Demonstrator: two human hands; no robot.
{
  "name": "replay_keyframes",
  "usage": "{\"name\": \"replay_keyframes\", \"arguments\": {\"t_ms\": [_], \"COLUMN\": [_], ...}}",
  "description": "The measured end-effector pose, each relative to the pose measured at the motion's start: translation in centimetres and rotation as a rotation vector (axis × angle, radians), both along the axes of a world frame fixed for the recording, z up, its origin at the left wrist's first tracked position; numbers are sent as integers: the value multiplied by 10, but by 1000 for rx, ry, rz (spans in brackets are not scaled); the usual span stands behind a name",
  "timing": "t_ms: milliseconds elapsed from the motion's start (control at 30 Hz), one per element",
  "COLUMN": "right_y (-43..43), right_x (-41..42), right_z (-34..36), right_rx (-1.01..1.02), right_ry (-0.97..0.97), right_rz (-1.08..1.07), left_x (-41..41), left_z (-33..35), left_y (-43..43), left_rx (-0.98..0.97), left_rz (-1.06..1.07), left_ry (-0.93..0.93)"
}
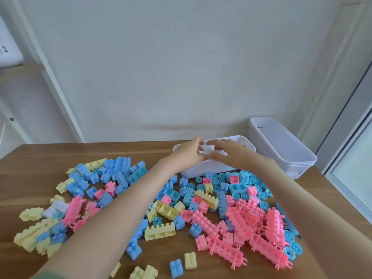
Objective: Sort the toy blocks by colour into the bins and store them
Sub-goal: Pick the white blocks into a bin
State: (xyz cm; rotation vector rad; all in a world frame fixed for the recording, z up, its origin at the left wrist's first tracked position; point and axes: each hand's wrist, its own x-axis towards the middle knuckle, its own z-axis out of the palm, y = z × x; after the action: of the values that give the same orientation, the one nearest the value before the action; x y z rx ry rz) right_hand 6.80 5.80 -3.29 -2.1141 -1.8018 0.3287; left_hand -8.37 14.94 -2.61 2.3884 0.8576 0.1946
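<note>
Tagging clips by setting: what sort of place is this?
Probably a room in a home, perhaps a play corner: a wooden table pushed against a plain wall, pastel toy blocks strewn over it, and white plastic storage bins at its far edge.

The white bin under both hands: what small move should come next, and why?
Probably settle the near white bin in a free spot beside the pile, then let go. The left hand and the right hand are both at its top, though their grip is unclear, while pink, blue and yellow blocks lie mixed on the table, none visibly sorted.
</note>
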Motion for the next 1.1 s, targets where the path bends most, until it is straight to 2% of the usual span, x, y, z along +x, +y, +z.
{"name": "replay_keyframes", "arguments": {"t_ms": [167,300,500,633,867,1033,1100], "right_y": [12,-1,-16,-18,-19,-16,-12], "right_x": [14,15,-15,-54,-129,-167,-177], "right_z": [-13,-7,4,7,13,8,5], "right_rx": [-50,20,161,172,90,38,-2], "right_ry": [-158,-77,-34,-59,-43,-58,-77], "right_rz": [-103,-120,-59,37,256,349,373], "left_x": [2,-8,-60,-117,-216,-280,-303], "left_z": [-1,9,24,27,11,-10,-17], "left_y": [4,2,-6,-16,-11,10,13], "left_rx": [198,20,81,-92,38,171,176], "left_rz": [-6,-7,106,110,298,431,485], "left_ry": [22,-27,-146,-307,-93,259,342]}}
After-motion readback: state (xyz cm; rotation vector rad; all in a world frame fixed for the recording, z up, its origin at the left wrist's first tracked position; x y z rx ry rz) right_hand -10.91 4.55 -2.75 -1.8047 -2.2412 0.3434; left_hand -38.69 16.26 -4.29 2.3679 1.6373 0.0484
